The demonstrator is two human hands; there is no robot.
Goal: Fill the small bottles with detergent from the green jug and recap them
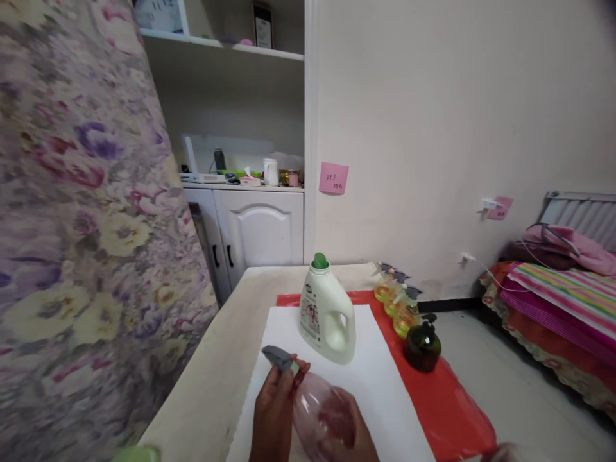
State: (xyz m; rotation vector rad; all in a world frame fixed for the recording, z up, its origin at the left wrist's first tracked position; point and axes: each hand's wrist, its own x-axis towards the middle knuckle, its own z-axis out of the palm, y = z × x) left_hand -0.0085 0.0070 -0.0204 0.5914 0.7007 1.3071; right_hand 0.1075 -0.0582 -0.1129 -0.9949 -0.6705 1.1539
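Note:
A clear, pinkish spray bottle is tilted between my two hands, low over the white sheet. My left hand is closed around its neck, just below the grey spray head. The rounded body rests in my right hand, whose fingers wrap the far side and show partly through the plastic. Just beyond my hands stands a large pale green detergent jug, upright, with a green cap at its mouth.
Several spray bottles with yellow liquid and a dark green pump bottle line the right side on a red sheet. A light green object lies at the bottom left. A floral curtain hangs left; a wall stands behind the table.

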